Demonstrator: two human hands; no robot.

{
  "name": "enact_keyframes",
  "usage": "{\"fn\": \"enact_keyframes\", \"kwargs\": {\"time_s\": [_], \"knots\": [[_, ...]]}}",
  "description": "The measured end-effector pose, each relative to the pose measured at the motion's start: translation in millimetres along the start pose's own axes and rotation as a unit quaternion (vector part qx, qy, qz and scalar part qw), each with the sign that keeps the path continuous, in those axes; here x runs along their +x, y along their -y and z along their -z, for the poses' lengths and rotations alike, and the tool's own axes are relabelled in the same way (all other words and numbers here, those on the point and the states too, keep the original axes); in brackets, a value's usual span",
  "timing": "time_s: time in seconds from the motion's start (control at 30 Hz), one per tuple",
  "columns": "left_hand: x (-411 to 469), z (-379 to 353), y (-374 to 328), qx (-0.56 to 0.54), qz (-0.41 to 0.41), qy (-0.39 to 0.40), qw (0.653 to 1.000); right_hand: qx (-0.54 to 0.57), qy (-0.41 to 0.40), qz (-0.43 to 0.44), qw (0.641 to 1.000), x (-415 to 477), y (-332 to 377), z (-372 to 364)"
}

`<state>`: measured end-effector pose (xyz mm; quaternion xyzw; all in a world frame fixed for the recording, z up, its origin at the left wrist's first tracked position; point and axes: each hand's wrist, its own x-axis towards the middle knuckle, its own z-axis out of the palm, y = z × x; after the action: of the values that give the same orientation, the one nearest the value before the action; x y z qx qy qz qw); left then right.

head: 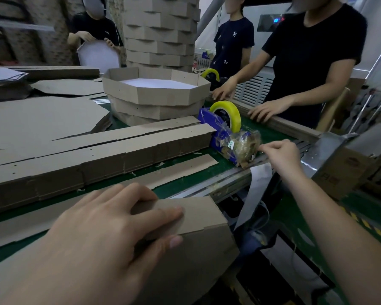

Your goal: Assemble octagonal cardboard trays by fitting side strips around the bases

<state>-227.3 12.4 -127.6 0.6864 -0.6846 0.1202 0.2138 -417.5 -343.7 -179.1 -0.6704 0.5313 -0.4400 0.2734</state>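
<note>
My left hand (pixel 110 230) lies flat with fingers spread on the corner of a cardboard tray (pixel 198 219) at the table's near edge, pressing its folded side strip. My right hand (pixel 280 154) reaches to the blue tape dispenser (pixel 223 137) with its yellow tape roll (pixel 226 111), fingertips pinched at the dispenser's front end; whether tape is between them I cannot tell. A stack of flat side strips (pixel 101 150) lies across the green table. Three assembled octagonal trays (pixel 156 95) are stacked behind it.
Flat octagonal bases (pixel 42 119) lie at the left. A tall column of finished trays (pixel 161 29) stands at the back. Two people stand across the table at right, hands on its edge, near a second tape roll (pixel 210 73). Another person at back left holds a base.
</note>
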Motion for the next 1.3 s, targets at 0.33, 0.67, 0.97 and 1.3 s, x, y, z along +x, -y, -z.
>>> {"fn": "enact_keyframes", "kwargs": {"time_s": [0.33,0.67,0.97,1.3], "knots": [[0,6,-3,0.001,-0.01,0.008,1.0,0.008,-0.004,0.079,0.997,-56,26,24],[1,11,-2,0.009,-0.001,0.014,1.0,0.263,0.176,0.131,0.939,-220,119,23],[-1,11,-2,0.009,-0.005,0.006,1.0,0.388,0.173,-0.145,0.893,-276,115,-9],[-3,14,-3,0.012,-0.004,0.02,1.0,0.414,0.199,-0.246,0.854,-278,119,-12]]}}
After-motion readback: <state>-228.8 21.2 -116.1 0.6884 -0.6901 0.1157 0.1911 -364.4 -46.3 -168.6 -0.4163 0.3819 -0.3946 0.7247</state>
